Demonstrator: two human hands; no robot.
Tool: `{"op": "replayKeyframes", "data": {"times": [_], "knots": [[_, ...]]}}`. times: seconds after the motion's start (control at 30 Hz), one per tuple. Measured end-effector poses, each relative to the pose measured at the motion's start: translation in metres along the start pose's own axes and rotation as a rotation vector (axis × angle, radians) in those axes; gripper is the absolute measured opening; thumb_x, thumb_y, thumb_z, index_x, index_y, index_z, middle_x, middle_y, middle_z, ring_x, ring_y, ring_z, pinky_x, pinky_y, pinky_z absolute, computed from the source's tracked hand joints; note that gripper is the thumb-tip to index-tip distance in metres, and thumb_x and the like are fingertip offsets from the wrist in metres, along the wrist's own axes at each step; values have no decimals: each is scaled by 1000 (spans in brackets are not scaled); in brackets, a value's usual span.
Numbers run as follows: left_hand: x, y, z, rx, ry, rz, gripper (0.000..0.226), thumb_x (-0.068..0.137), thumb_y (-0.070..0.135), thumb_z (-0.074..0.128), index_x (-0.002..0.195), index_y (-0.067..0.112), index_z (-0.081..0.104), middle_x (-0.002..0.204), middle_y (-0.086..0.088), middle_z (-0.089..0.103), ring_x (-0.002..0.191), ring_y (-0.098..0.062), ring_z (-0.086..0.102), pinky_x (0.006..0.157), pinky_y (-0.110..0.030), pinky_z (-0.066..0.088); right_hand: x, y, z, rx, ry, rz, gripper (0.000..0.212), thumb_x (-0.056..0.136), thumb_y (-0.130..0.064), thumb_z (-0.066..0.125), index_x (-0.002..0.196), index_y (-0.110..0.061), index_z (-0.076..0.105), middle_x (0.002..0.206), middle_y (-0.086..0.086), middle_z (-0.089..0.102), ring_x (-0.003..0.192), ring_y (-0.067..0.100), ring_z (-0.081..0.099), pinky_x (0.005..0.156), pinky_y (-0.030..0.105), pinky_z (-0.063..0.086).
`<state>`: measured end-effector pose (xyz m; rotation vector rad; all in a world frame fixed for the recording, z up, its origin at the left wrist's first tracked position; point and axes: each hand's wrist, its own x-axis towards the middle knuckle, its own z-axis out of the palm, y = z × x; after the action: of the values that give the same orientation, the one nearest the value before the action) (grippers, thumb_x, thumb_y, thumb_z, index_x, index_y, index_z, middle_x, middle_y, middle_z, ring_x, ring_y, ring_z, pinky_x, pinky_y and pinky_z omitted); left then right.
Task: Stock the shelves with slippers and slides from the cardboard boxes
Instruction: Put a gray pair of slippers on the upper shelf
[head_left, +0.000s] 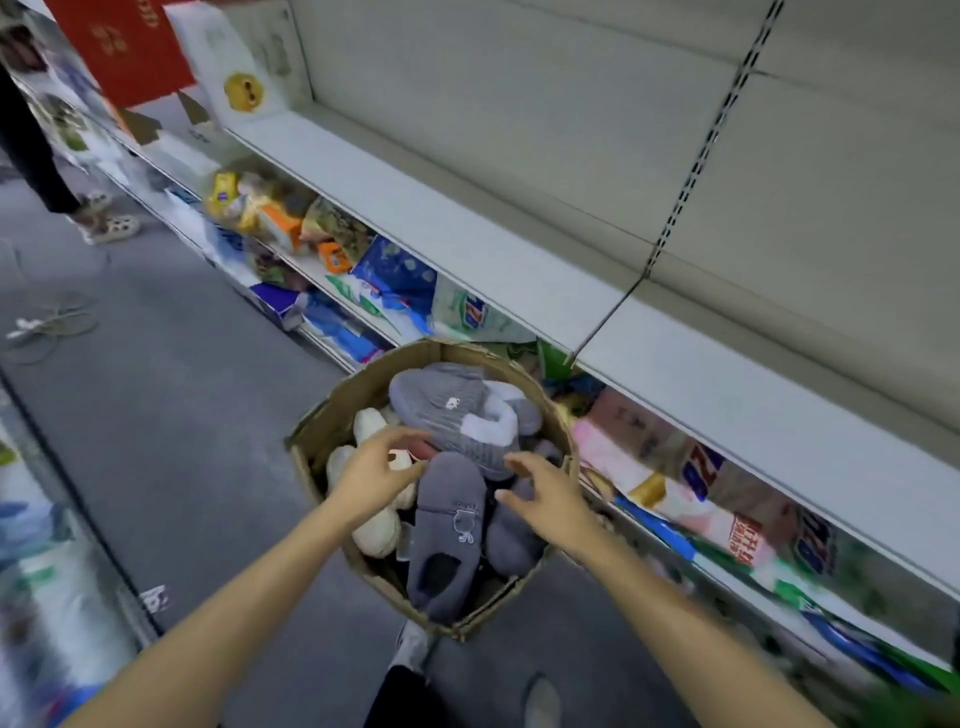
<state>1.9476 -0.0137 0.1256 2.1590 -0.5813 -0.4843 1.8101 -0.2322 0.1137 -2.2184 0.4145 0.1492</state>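
An open cardboard box (332, 421) stands on the floor below me, full of slippers. A grey knitted slipper (457, 410) with a white cuff lies on top at the back. A dark grey slipper (447, 525) with a small bear outline lies in front, and cream plush slippers (374, 530) fill the left side. My left hand (374, 470) hovers over the cream slippers with fingers spread and loosely bent, holding nothing. My right hand (545, 499) reaches in over the grey slippers, fingers also spread and holding nothing. The bare grey shelf (467, 228) runs above the box.
The lower shelf (332, 275) behind the box is packed with coloured packets and bags. Another person's legs and sandals (104, 223) stand at the far left of the aisle. Loose cord (52, 322) lies on the grey floor. My own shoes (540, 701) are below the box.
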Motion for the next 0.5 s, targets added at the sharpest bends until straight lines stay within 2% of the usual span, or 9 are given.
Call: {"op": "replayKeyframes", "data": {"times": [0.07,0.13,0.23,0.27,0.33,0.37,0.4,0.5], "knots": [[30,-24,-8,17,-45,-35,34,86,11,76,113,28,65,118,1,66,103,-7,60,83,-19,42,16,3,23,21,-6,113,57,87,-33,74,136,-10,55,136,7,60,127,20,55,108,34,42],[64,-44,-14,77,-97,-17,34,85,11,77,117,16,68,119,-5,67,110,-19,61,88,-19,41,32,4,44,64,4,217,59,88,-33,73,138,-8,53,135,9,60,126,24,56,107,36,42],[121,-64,-18,153,-206,9,41,85,16,76,124,6,67,124,-9,65,117,-17,58,97,-14,37,56,7,69,176,78,402,60,90,-32,71,140,-5,49,132,11,61,121,28,58,103,37,46],[141,-69,-18,169,-226,-4,43,86,19,75,126,5,66,127,-10,64,119,-18,57,100,-17,36,64,8,76,223,117,469,54,91,-31,71,135,-6,53,126,10,64,117,28,60,101,39,47],[181,-80,-12,228,-240,-20,47,86,28,71,128,8,65,130,-13,63,125,-28,55,106,-25,35,79,8,83,339,217,577,24,91,-27,71,109,-14,61,99,3,67,101,29,64,88,39,50],[199,-84,-8,284,-246,-26,47,88,31,68,130,10,64,132,-14,61,128,-32,52,109,-30,32,87,10,86,385,264,618,17,92,-27,70,100,-15,60,90,1,65,95,28,64,82,37,49],[217,-89,-3,335,-258,-30,47,90,32,67,132,12,62,136,-15,58,130,-34,48,112,-33,29,94,12,86,430,296,659,21,93,-29,68,101,-12,61,90,4,66,96,29,63,82,36,47],[259,-92,12,304,-325,-156,47,97,35,60,137,11,56,141,-18,52,129,-35,49,111,-39,36,112,22,88,577,361,781,53,92,-42,65,125,-1,61,121,15,68,116,32,61,100,43,47]]}}
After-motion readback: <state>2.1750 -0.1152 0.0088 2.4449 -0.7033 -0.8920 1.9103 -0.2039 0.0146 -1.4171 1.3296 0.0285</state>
